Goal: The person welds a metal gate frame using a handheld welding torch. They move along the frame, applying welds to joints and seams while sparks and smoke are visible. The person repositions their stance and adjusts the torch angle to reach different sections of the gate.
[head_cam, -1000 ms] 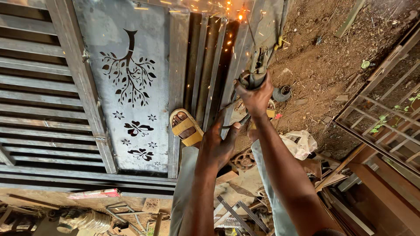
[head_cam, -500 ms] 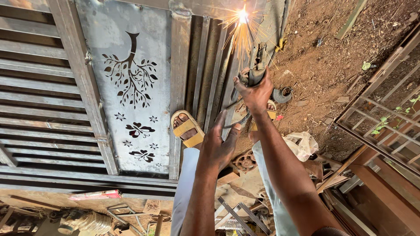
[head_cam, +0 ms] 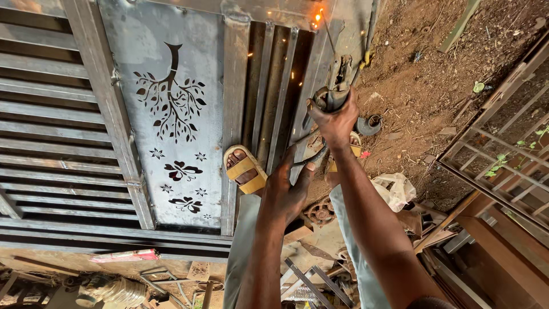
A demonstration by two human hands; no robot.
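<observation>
My right hand grips a welding electrode holder. Its thin rod reaches up to a small orange glow on the top rail of a grey metal gate lying flat. A few sparks scatter below the glow. My left hand is lower, fingers curled around the dark welding cable just under the right hand. The gate has a panel with tree and flower cut-outs and several vertical bars. My left foot in a yellow sandal stands on the gate; the other foot is mostly hidden behind my arms.
Bare reddish soil lies to the right, with a round dark metal part and a crumpled white plastic bag. A second metal grille frame leans at the right edge. Scrap metal, a cast wheel and wooden pieces clutter the ground near my legs.
The bright arc flash seen half a second ago has shrunk to a small orange glow with few sparks. Both hands hold nearly the same position.
</observation>
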